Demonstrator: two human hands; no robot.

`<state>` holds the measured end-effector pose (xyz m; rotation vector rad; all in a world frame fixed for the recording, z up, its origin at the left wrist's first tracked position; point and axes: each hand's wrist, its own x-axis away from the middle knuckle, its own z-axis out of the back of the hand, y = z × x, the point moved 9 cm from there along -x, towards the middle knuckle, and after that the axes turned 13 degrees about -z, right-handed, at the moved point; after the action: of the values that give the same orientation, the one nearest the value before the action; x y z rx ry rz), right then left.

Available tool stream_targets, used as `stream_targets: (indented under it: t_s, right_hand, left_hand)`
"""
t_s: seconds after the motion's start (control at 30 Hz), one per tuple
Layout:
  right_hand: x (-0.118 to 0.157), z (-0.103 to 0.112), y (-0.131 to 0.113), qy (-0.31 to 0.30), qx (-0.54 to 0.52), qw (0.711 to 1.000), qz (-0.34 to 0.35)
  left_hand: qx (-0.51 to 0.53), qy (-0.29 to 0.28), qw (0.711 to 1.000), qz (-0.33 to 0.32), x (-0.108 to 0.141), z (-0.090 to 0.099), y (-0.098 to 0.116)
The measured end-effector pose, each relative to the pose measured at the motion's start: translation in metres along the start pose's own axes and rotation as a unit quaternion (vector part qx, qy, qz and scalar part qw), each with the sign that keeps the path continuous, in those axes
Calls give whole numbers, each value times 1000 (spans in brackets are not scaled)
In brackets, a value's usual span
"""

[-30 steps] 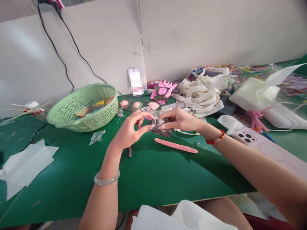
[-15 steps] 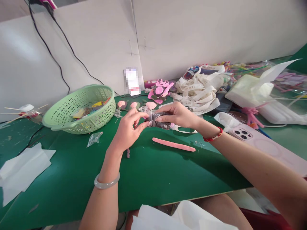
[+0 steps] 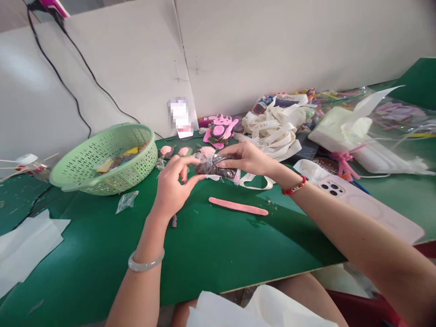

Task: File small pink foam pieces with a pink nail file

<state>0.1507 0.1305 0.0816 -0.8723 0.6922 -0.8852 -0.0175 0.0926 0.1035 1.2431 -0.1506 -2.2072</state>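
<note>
A clear plastic bag of dark, clay-like material (image 3: 225,171) is held above the green table between both hands. My right hand (image 3: 248,159) grips its right part, with the thumb across the near face. At the left end, my left hand (image 3: 173,181) has the bag between thumb and index finger; its other fingers are curled. Below the bag lies a pink clay-like strip (image 3: 238,206). Small pink rounded pieces with dark bases, one a pink piece (image 3: 165,151), sit behind my left hand. A pink and black figure (image 3: 220,129) stands farther back.
A green perforated basket (image 3: 102,181) with coloured scraps stands at left, a small plastic bag (image 3: 127,202) before it. White printed ribbon (image 3: 272,127) is heaped at back right. A pink phone (image 3: 371,206), a tissue pack (image 3: 340,129) and white paper (image 3: 27,250) lie around.
The whole view has shifted, so the scene appears slightly farther left. My left thumb and index finger have spread farther apart around the bag's end. The right hand keeps its grip.
</note>
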Motion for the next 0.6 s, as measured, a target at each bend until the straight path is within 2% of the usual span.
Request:
stream_targets:
  t_s: [0.07, 0.13, 0.23, 0.37, 0.5, 0.6]
  right_hand:
    - [1, -2, 1, -8, 24, 1000, 4]
    - [2, -6, -2, -18, 36, 999, 13]
    - [5, -17, -11, -47, 27, 998, 35]
    - [5, -24, -17, -50, 8, 998, 45]
    - [3, -21, -16, -35, -1, 998, 45]
    - [2, -10, -13, -18, -6, 999, 34]
  left_hand:
    - [-9, -17, 1000, 21, 2, -3, -3]
    - [-14, -66, 997, 34, 3, -12, -4]
    - [-1, -128, 992, 16, 3, -26, 5]
    - [49, -90, 994, 26, 0, -25, 11]
    - [97, -66, 990, 78, 2, -24, 3]
    - [138, -54, 982, 115, 5, -22, -7]
